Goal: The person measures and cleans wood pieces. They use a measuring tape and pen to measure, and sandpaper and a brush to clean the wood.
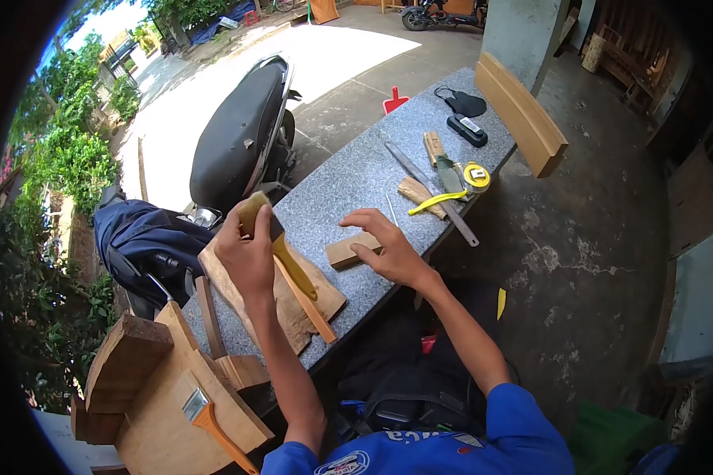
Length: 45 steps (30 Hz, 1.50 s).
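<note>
My left hand [245, 249] is closed around the bristle end of a paintbrush, whose yellow handle [296, 275] points down toward me. Below it lie a wide wooden board [317, 297] and a thin wood strip [313, 311] on the granite table. A small rectangular wood block [351, 252] rests on the stone to the right. Over that block, my right hand [388, 249] has its fingers apart and curved, its thumb overlapping the block's near end.
Farther along the granite table [325, 178] are a metal ruler [428, 186], a tape measure [476, 176], wood pieces and a black case [467, 131]. A curved plank [523, 115] leans at the far edge. An orange-handled brush [214, 427] lies lower left. A motorbike [242, 134] stands beside the table.
</note>
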Each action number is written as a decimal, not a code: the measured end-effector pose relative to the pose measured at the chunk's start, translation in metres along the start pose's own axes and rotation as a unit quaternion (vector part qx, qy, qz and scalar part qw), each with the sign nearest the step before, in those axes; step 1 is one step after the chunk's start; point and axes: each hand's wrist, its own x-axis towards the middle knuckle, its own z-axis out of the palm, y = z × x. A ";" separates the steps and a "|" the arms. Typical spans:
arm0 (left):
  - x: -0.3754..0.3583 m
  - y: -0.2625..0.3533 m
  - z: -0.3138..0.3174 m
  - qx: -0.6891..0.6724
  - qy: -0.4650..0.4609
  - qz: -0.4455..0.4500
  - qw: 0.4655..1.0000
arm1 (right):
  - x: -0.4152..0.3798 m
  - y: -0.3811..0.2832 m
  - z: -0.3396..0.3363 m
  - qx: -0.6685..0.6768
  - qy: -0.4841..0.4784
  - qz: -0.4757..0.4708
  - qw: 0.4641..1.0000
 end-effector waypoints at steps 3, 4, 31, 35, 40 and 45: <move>-0.007 0.010 0.044 -0.317 -0.120 -0.072 0.938 | -0.001 0.005 -0.005 0.155 -0.020 0.026 0.987; -0.010 0.004 0.057 -0.381 -0.154 -0.108 0.905 | -0.006 0.007 -0.009 0.153 0.004 0.015 0.988; -0.027 -0.049 0.098 -0.483 -0.322 -0.178 0.794 | 0.011 -0.053 -0.035 -0.083 0.081 -0.071 0.991; -0.024 -0.060 0.099 -0.544 -0.317 -0.212 0.747 | 0.018 -0.054 -0.027 -0.084 0.024 -0.059 0.994; -0.033 -0.051 0.093 -0.562 -0.312 -0.241 0.727 | 0.035 -0.054 -0.023 -0.094 0.124 -0.054 0.986; -0.029 -0.069 0.100 -0.558 -0.295 -0.216 0.745 | 0.020 -0.063 -0.024 -0.077 -0.030 0.080 0.993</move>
